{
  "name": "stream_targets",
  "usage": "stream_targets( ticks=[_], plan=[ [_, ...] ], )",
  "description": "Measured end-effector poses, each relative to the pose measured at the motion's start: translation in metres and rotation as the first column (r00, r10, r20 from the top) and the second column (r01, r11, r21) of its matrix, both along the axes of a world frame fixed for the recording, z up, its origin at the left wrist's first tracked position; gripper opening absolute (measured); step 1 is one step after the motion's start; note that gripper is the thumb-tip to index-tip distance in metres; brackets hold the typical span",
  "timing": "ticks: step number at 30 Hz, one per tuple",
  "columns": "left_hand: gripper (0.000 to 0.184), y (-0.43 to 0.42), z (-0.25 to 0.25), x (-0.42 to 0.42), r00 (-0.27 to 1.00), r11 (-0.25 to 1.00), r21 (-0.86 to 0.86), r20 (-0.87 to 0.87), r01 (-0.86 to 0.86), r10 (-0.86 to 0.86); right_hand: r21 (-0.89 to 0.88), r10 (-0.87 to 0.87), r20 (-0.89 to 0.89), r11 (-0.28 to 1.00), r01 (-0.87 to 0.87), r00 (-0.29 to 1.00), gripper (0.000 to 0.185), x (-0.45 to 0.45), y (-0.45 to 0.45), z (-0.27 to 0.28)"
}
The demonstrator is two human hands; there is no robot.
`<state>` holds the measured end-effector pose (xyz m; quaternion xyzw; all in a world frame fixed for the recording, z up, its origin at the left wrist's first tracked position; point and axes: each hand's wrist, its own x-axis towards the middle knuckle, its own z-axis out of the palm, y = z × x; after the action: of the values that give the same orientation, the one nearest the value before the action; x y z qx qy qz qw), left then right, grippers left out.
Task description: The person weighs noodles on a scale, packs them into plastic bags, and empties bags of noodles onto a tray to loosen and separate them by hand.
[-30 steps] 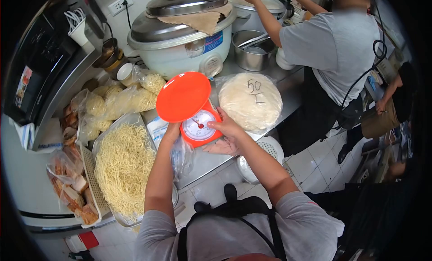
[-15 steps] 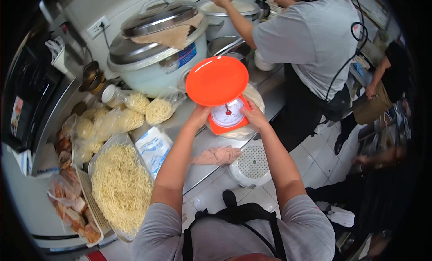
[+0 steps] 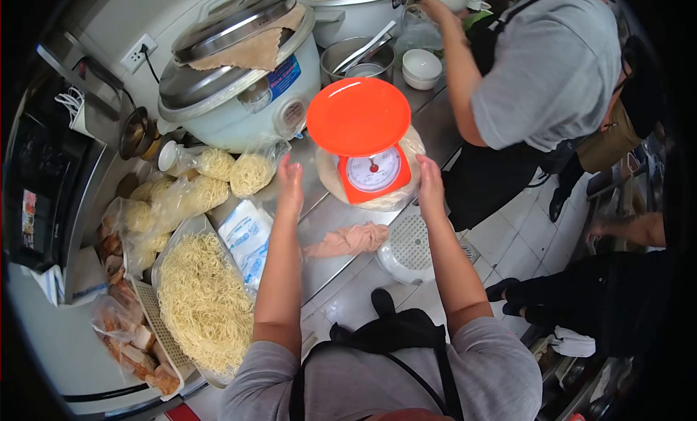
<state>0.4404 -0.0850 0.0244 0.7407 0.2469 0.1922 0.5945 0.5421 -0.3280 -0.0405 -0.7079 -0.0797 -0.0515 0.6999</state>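
An orange kitchen scale (image 3: 356,191) with a white dial stands on the steel counter, and its round orange pan (image 3: 359,123) sits on top. Beneath it lies a pale, round, plastic-wrapped bundle (image 3: 330,180) whose contents I cannot make out. My left hand (image 3: 290,190) is held to the left of the scale, fingers stretched out and empty. On the other side my right hand (image 3: 430,185) is also open, close by the bundle's right edge. A crumpled pink cloth (image 3: 348,240) lies nearer to me on the counter.
At left are a tray of noodles (image 3: 200,305), bagged noodles (image 3: 207,194) and a blue-and-white packet (image 3: 247,239). Behind stand a large rice cooker (image 3: 210,120), a metal pot (image 3: 330,58) and white bowls (image 3: 422,67). A co-worker in a grey shirt (image 3: 544,72) stands at right.
Both my hands have let go of the scale and moved apart to either side. The scale now rests on the wrapped bundle. The co-worker has shifted rightward in view.
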Motion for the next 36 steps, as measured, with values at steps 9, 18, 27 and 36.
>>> stream_targets(
  ticks=[9,18,27,36],
  plan=[
    [0.065,0.003,0.037,-0.118,0.861,0.73,0.634,-0.493,0.256,0.127,-0.157,0.132,0.261,0.983,-0.093,0.956,0.011,-0.066,-0.026,-0.002],
    [0.064,-0.031,0.033,-0.186,0.761,0.502,0.821,-0.503,0.274,0.409,-0.743,0.584,0.419,0.661,-0.106,0.695,0.024,-0.135,0.038,0.025],
    [0.012,-0.02,-0.013,-0.198,0.836,0.544,0.832,-0.371,0.106,0.404,-0.61,0.605,0.368,0.73,-0.308,0.706,0.022,-0.107,0.048,0.018],
    [0.012,-0.039,-0.012,-0.217,0.851,0.635,0.768,-0.387,0.083,0.356,-0.327,-0.001,-0.387,0.935,-0.136,0.922,0.033,0.032,-0.019,-0.001]
  ],
)
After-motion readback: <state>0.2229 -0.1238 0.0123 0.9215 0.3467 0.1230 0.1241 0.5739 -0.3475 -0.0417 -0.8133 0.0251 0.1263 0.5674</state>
